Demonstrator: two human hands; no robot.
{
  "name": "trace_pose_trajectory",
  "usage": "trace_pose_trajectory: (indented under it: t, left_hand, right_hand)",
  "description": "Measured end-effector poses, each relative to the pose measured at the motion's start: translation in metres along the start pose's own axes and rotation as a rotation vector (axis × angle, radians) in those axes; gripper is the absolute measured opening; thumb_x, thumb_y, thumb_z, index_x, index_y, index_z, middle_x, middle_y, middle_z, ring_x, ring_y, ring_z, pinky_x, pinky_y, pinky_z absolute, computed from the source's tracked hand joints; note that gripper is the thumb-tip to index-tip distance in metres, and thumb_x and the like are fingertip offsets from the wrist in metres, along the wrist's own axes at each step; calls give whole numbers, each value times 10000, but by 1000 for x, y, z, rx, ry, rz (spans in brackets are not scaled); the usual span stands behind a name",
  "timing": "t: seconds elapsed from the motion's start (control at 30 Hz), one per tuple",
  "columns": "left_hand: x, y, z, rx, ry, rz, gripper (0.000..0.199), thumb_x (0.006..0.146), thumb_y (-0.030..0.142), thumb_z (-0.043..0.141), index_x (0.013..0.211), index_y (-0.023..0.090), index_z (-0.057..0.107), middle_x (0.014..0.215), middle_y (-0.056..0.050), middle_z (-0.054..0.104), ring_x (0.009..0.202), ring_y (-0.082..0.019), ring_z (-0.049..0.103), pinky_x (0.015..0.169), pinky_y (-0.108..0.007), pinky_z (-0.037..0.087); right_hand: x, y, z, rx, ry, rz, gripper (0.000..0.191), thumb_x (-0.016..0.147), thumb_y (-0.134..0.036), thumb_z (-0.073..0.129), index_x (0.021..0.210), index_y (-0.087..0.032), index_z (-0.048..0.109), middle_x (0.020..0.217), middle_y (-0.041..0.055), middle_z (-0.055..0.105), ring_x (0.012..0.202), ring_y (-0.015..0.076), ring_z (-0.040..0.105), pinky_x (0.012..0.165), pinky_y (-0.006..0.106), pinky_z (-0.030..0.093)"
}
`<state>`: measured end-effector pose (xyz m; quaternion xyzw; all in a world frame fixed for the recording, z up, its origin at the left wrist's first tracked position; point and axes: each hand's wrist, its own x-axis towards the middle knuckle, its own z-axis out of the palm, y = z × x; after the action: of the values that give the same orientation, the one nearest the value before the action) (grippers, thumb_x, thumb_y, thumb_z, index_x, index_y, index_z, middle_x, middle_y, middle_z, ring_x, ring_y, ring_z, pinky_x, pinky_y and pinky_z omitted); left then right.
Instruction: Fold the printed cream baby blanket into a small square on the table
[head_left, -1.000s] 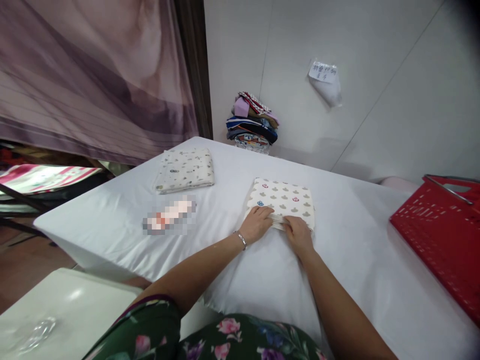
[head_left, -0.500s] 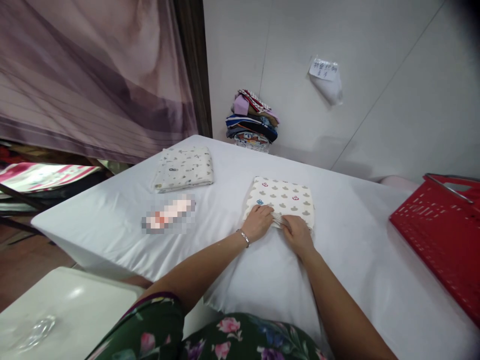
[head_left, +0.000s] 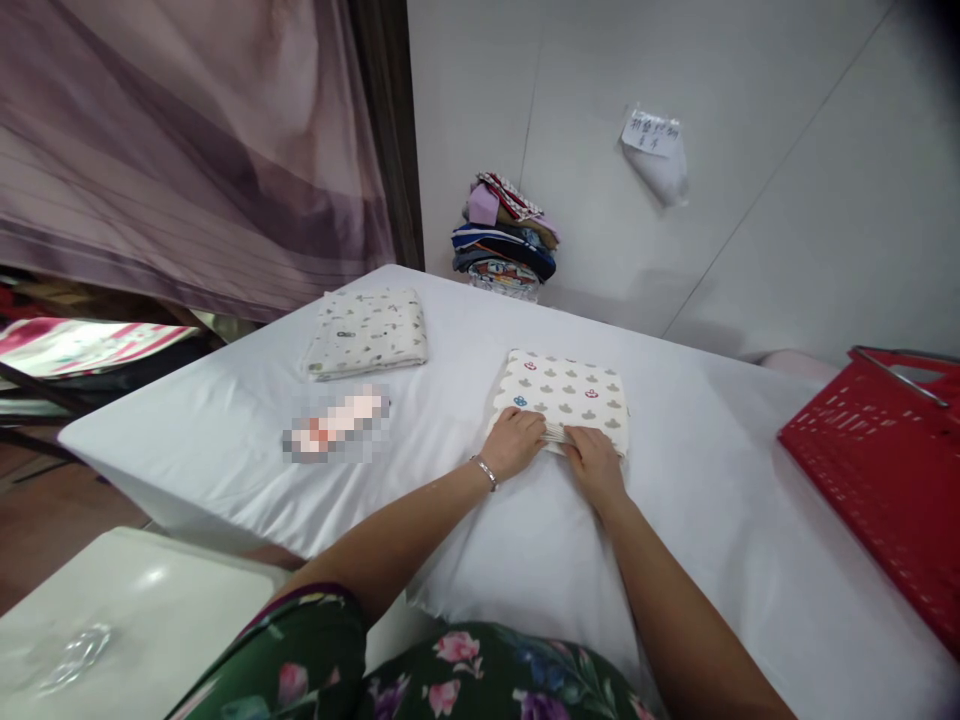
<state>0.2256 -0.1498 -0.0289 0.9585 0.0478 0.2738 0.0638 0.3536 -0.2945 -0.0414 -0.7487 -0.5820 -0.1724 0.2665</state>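
A folded cream cloth (head_left: 566, 385) with a grey, cloud-like print and a few red and blue marks lies flat on the white-covered table (head_left: 697, 480). My left hand (head_left: 515, 442) grips its near edge, with a bracelet at the wrist. Just to the right, my right hand (head_left: 596, 462) holds the same edge, thumb under the layers and fingers on top. Between both hands the stacked fold layers show. Another folded cloth (head_left: 369, 335) with small grey prints rests at the table's far left. A pixelated item (head_left: 337, 425) is in front of it.
A red basket (head_left: 885, 480) with a metal handle stands at the right. Folded clothes (head_left: 506, 235) are piled by the wall beyond the table. A white lidded surface (head_left: 142, 620) is at the lower left, and a purple curtain (head_left: 187, 140) hangs behind.
Both hands remain at the cloth's near edge, with the right fingers slightly further over it. The view has shifted very slightly.
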Motion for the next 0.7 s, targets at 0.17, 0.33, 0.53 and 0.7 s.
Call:
trace_pose_trajectory:
  t: [0.17,0.33,0.53,0.7]
  left_hand:
    - [-5,-1,-9,-1,-64,16,494,783,305,591,1223,175,405,1201,-87,517,1062,-212,473,899,-376,318]
    - [0,-1,-9,13,-87,-19,263,828,282,521,1072,184,510,1036,-62,584,966,-202,500,856,-362,331]
    - [2,-7,-4,-45,-45,-23,230,827,306,531,1026,190,534,970,-39,598,938,-185,493,857,-349,328]
    - [2,-9,-1,-85,-40,-45,209,829,309,527,1007,203,547,952,-32,595,936,-182,489,858,-349,324]
  right_hand:
    - [-1,3,1,4,29,-17,262,877,-257,424,1074,-157,564,985,90,621,892,216,526,792,361,409]
    - [-1,4,2,4,18,-20,267,875,-257,423,1085,-165,561,994,85,622,901,214,528,805,364,406]
    - [-2,1,-3,27,-31,-26,319,835,-282,478,1126,-165,540,1045,93,596,950,226,514,833,375,398]
    - [-1,-1,-6,5,-79,-25,358,832,-301,486,1168,-180,519,1070,101,582,974,240,507,841,391,396]
